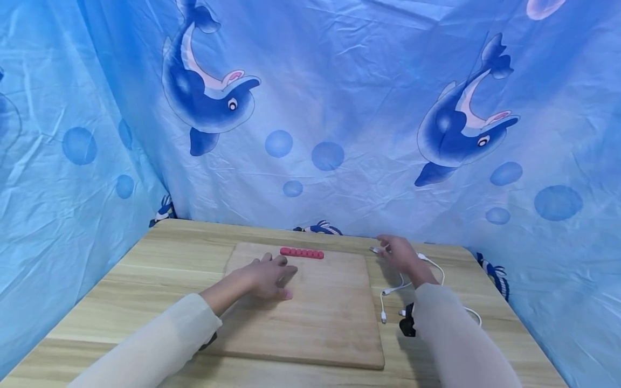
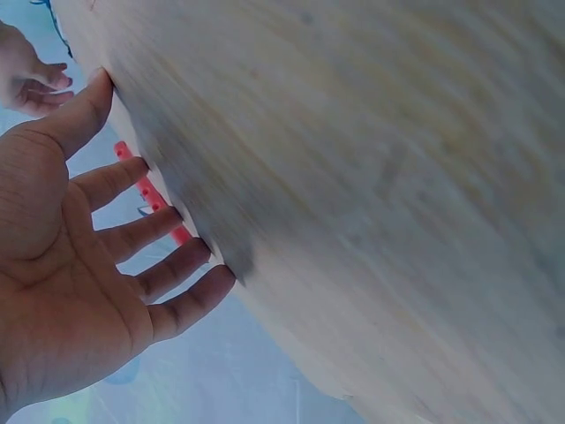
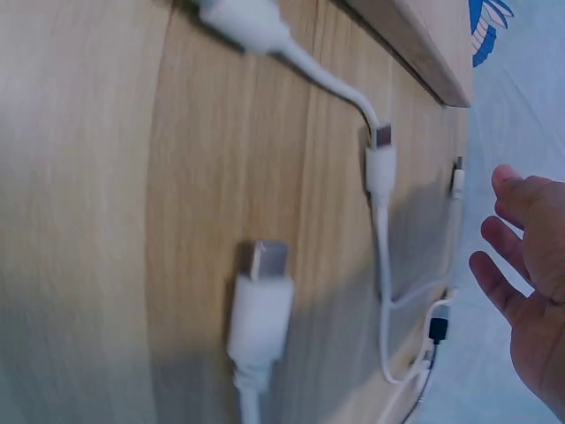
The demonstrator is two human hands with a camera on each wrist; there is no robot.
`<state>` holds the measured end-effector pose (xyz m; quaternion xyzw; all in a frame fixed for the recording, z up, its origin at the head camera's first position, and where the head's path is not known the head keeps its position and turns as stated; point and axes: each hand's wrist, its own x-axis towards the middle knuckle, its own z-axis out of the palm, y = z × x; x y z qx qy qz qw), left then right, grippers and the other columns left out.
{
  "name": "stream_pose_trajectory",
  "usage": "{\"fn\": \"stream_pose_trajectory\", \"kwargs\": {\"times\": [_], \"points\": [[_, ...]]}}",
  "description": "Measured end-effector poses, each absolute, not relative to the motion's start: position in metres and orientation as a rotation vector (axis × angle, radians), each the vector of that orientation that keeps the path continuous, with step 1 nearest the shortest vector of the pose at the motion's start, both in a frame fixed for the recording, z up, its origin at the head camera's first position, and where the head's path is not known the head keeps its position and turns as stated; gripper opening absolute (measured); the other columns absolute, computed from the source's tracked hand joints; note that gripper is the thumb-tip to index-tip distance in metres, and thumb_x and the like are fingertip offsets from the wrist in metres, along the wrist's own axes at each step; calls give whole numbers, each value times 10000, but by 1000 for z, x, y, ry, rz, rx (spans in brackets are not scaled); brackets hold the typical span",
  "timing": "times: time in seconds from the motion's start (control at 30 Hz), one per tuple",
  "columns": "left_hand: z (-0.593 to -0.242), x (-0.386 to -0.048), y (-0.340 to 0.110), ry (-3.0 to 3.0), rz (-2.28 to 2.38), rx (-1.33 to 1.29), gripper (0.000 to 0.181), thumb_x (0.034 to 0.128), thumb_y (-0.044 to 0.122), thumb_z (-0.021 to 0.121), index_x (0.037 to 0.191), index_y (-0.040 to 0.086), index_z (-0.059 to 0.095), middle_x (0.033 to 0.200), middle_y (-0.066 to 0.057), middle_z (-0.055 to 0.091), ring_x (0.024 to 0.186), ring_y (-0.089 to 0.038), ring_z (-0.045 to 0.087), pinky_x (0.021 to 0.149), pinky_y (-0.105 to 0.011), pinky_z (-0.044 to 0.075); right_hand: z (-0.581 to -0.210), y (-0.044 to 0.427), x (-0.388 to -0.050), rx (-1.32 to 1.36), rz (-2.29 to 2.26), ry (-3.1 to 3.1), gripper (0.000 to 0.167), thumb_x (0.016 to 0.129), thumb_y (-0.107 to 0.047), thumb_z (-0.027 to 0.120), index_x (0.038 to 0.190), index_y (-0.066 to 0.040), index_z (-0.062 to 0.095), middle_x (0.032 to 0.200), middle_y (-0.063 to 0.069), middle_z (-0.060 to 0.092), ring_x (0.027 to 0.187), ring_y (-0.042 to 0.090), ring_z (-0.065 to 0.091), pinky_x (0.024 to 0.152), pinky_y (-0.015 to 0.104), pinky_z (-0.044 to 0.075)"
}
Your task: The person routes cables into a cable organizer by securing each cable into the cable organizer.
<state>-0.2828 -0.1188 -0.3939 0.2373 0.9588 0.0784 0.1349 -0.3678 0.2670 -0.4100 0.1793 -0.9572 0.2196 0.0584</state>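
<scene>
Blue curtain [image 1: 378, 199] behind and to both sides, creased, printed with bubbles and two large dolphins; pale wood-grain table [image 1: 165, 258] below it. Working left to right

Left: light sleeve [image 1: 160, 334] reaching in from the near edge. Left hand [image 1: 267, 277] palm down at the left part of a square wooden board [image 1: 310, 328]; fingers spread and slightly bent, thumb well out to the side, nothing held. Fingertips at the board's surface in the left wrist view; contact or a slight gap, cannot tell

Centre: red strip [image 1: 302, 253], bumpy, lying along the board's far edge, beyond the left hand's fingertips and clear of them

Right of board: white cables [image 1: 383, 304] lying loose on the table, connectors pointing various ways, one end near the board's right edge. White plug [image 3: 457, 181] lies farther out, just beside the fingertips of the right hand [image 1: 400, 253]. That hand is over the far right of the table, fingers apart and loosely bent, no grip on anything visible. Black plug [image 3: 438, 329] on a thin dark lead among the white ones. Second light sleeve [image 1: 461, 334] farthest right, partly covering the cables
</scene>
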Motion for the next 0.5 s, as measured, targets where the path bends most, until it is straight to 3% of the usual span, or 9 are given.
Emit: {"fn": "stream_pose_trajectory", "kwargs": {"times": [0.23, 0.5], "points": [[-393, -282, -119, 2769, 247, 690, 678, 934, 509, 706, 1528, 258, 495, 1618, -126, 367, 1500, -472, 230, 1164, -684, 251, -422, 267, -369, 455, 731, -2920, 413, 998, -45, 642, 1379, 90, 558, 1256, 289, 650, 1152, 459, 627, 979, 558, 521], [-394, -283, -120, 2775, 236, 685, 681, 938, 512, 700, 1532, 255, 490, 1623, -128, 362, 1500, -475, 228, 1164, -689, 244, -426, 264, -370, 392, 767, -2963, 414, 996, -57, 653, 1361, 113, 558, 1250, 302, 648, 1131, 452, 643, 980, 547, 524]]}}
